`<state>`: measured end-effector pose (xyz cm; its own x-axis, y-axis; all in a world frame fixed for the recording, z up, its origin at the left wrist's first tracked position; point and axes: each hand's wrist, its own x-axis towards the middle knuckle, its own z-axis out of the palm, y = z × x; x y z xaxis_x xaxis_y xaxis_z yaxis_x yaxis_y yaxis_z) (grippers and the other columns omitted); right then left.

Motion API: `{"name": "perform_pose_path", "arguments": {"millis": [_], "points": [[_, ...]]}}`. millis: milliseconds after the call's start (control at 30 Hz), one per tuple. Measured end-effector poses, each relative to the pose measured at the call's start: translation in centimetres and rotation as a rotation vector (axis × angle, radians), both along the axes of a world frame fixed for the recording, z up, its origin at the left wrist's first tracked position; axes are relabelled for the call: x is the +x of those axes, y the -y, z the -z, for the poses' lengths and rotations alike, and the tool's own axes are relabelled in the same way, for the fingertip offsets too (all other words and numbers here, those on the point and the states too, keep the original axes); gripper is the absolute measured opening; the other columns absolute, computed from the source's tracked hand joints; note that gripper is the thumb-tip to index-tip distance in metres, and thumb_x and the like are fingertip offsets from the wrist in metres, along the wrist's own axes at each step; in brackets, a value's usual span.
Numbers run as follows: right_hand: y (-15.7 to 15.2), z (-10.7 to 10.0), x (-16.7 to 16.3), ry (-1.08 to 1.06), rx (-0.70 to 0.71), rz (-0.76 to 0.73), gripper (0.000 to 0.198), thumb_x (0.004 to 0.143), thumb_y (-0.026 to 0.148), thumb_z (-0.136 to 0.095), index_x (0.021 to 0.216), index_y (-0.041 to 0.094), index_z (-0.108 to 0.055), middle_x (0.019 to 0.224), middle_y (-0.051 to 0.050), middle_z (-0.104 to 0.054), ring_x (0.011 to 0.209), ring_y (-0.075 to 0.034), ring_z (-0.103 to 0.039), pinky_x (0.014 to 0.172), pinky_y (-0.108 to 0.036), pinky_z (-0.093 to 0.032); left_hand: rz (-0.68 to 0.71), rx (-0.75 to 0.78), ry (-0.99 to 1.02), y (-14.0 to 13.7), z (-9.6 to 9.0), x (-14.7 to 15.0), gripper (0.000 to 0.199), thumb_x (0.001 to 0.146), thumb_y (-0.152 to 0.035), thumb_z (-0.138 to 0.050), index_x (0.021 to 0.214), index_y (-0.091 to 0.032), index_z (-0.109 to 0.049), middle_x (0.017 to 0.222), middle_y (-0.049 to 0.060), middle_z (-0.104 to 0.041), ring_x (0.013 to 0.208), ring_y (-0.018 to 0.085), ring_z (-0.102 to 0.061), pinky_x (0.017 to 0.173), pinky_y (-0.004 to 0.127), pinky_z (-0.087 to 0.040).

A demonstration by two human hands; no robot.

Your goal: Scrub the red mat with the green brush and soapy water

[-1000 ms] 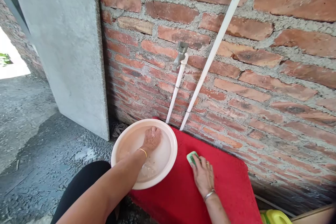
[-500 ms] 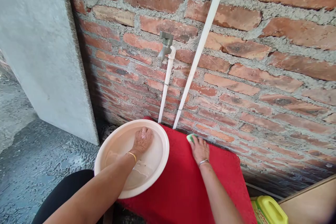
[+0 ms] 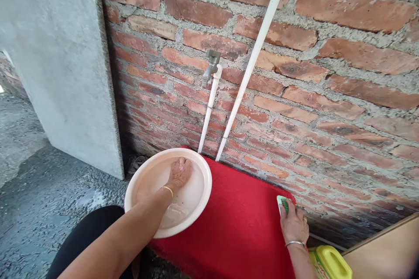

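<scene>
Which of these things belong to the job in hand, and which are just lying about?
Seemingly in use:
Round pale-pink plastic basin, left hand inside
Small green-and-white scrubber, held by the right hand
Red cloth-like surface beneath the scrubber

Seemingly not in use:
Yellow plastic jug
Grey wall tap
Two white pipes
Large grey concrete-like slab

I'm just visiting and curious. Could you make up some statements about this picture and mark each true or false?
1. The left hand is inside the basin. True.
2. The right hand wears a silver bangle at its wrist. True.
3. The right hand holds nothing. False: its fingers are on a green scrubber.
4. A yellow container stands at the lower right. True.
5. The basin is dark blue. False: it is a pale pinkish cream.
6. The surface beside the basin is white. False: that surface is red.
</scene>
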<state>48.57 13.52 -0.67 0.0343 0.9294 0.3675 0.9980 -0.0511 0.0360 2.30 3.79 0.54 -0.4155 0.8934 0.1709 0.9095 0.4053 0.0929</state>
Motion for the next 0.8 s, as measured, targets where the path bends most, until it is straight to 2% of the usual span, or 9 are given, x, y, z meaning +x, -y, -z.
{"name": "perform_pose_path", "arguments": {"millis": [100,233,333,400,467,533,667,800], "points": [[2.3,1.7,-4.1,-0.037,0.102,-0.309,0.055,0.1,0.05,-0.027,0.126,0.022,-0.066,0.102,-0.014,-0.066,0.083,-0.024,-0.062,0.077,-0.039,-0.049,0.008,0.028,0.01,0.0,0.2,-0.1,0.026,0.094,-0.023,-0.041,0.102,-0.015,-0.065,0.106,0.016,-0.063,0.099,0.029,-0.059,0.085,0.04,-0.04],[7.8,2.3,-12.7,-0.035,0.069,-0.72,0.037,0.1,0.041,-0.04,0.129,0.036,-0.063,0.116,-0.007,-0.065,0.099,-0.021,-0.061,0.089,-0.036,-0.048,0.011,0.044,0.013,-0.1,0.7,-0.3,0.026,0.095,-0.023,-0.041,0.102,-0.015,-0.064,0.105,0.016,-0.063,0.096,0.028,-0.059,0.085,0.041,-0.04],[10.9,1.9,-18.0,0.02,0.006,-0.879,0.038,0.098,0.03,-0.048,0.132,0.04,-0.06,0.121,-0.005,-0.064,0.104,-0.021,-0.059,0.096,-0.039,-0.045,0.017,0.039,0.003,-0.1,0.9,-0.5,0.028,0.095,-0.023,-0.039,0.101,-0.015,-0.065,0.105,0.017,-0.063,0.097,0.029,-0.059,0.085,0.041,-0.04],[11.1,1.4,-19.5,0.042,-0.031,-0.902,0.039,0.096,0.031,-0.052,0.134,0.039,-0.059,0.12,-0.005,-0.064,0.102,-0.022,-0.06,0.094,-0.038,-0.045,0.021,0.046,0.005,-0.1,1.0,-0.6,0.027,0.094,-0.023,-0.04,0.099,-0.015,-0.065,0.104,0.017,-0.063,0.097,0.029,-0.059,0.085,0.041,-0.04],[9.8,0.8,-18.9,0.057,-0.064,-0.835,0.039,0.096,0.035,-0.053,0.135,0.038,-0.059,0.119,-0.006,-0.065,0.101,-0.022,-0.06,0.091,-0.037,-0.046,0.02,0.054,0.006,-0.1,1.0,-0.6,0.027,0.094,-0.023,-0.04,0.099,-0.015,-0.065,0.103,0.017,-0.063,0.096,0.029,-0.059,0.085,0.041,-0.04],[7.4,0.1,-16.4,0.073,-0.091,-0.69,0.038,0.097,0.039,-0.052,0.134,0.037,-0.06,0.12,-0.007,-0.065,0.101,-0.022,-0.061,0.088,-0.037,-0.046,0.016,0.049,0.004,-0.2,0.9,-0.6,0.027,0.094,-0.023,-0.04,0.099,-0.015,-0.065,0.103,0.017,-0.063,0.096,0.029,-0.059,0.086,0.042,-0.04],[3.1,-0.5,-8.2,0.116,-0.11,-0.313,0.042,0.099,0.046,-0.045,0.134,0.029,-0.061,0.114,-0.011,-0.065,0.093,-0.023,-0.063,0.079,-0.035,-0.047,0.016,0.041,0.019,-0.2,0.7,-0.4,0.029,0.093,-0.022,-0.039,0.1,-0.014,-0.066,0.103,0.018,-0.064,0.096,0.03,-0.06,0.085,0.042,-0.04],[2.5,0.2,0.3,0.095,-0.017,0.013,0.051,0.099,0.052,-0.036,0.136,0.026,-0.059,0.11,-0.014,-0.065,0.084,-0.024,-0.065,0.073,-0.038,-0.049,0.01,0.056,0.03,-0.3,0.6,-0.3,0.03,0.093,-0.022,-0.039,0.1,-0.012,-0.067,0.102,0.019,-0.064,0.096,0.031,-0.061,0.085,0.043,-0.04]]}}
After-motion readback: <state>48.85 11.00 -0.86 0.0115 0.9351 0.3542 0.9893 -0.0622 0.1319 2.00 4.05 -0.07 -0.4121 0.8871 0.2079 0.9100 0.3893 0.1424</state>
